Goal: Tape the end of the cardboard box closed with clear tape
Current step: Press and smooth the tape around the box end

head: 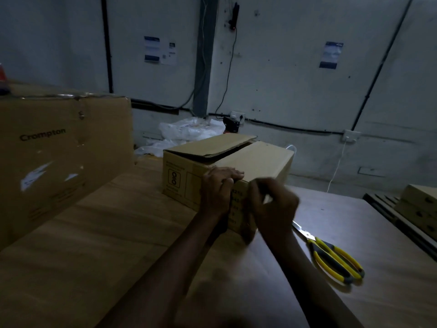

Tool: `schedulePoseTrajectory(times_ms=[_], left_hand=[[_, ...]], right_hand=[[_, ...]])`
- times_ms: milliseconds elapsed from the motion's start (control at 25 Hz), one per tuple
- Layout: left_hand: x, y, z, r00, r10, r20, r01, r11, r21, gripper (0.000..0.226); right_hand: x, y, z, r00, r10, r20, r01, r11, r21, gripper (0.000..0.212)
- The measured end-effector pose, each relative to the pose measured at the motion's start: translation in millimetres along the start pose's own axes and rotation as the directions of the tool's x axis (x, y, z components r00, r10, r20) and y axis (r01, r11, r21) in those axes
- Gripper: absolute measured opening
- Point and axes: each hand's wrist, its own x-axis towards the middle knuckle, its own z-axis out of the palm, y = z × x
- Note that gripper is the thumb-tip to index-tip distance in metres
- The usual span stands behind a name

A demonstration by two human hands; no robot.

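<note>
A small brown cardboard box (260, 159) lies on the wooden table (94, 256) in dim light. One top flap at its far left stands slightly raised. My left hand (217, 192) holds the box's near end, with its fingers hooked over the top edge. Beside it, my right hand (274, 207) is curled against the same end face and is blurred. I cannot make out any clear tape or tape roll; a dark shape under my right hand is too dim to identify.
Yellow-handled scissors (331, 259) lie on the table to the right of my arms. A large "Crompton" carton (59, 157) stands at the left. More cartons (421, 204) sit at the right edge, and plastic bags (189, 131) lie behind the box near the wall.
</note>
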Motion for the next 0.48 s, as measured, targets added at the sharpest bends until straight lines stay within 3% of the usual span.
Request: schedulePoseTrajectory(times_ms=[40, 80, 160, 280, 400, 480], left_hand=[[0.3, 1.2, 0.6, 1.000, -0.005, -0.003, 0.005, 1.000, 0.013, 0.049], [0.8, 2.6, 1.3, 1.000, -0.016, -0.005, 0.016, 0.999, 0.030, 0.049], [0.1, 5.4, 1.5, 0.999, -0.042, -0.003, 0.042, 0.997, 0.057, 0.049], [-0.3, 6.4, -1.0, 0.998, -0.058, -0.005, 0.058, 0.997, 0.047, 0.048], [1.4, 9.4, -2.9, 0.999, -0.041, -0.015, 0.041, 0.999, 0.017, 0.042], [1.9, 9.8, -2.5, 0.999, -0.038, -0.014, 0.038, 0.999, 0.010, 0.041]], right_hand=[[13.0, 0.3, 0.3, 0.988, 0.022, -0.150, -0.023, 1.000, -0.009, 0.016], [24.2, 2.7, 3.8, 0.977, 0.060, -0.204, -0.058, 0.998, 0.014, 0.015], [30.3, 14.5, 18.4, 0.985, 0.135, -0.104, -0.131, 0.990, 0.044, 0.016], [7.3, 38.8, 40.7, 0.990, 0.112, 0.088, -0.103, 0.990, -0.098, 0.026], [-1.2, 52.6, 48.5, 0.988, 0.154, 0.003, -0.154, 0.988, -0.009, 0.037], [-7.4, 52.7, 51.2, 0.957, 0.285, -0.046, -0.282, 0.957, 0.068, 0.058]])
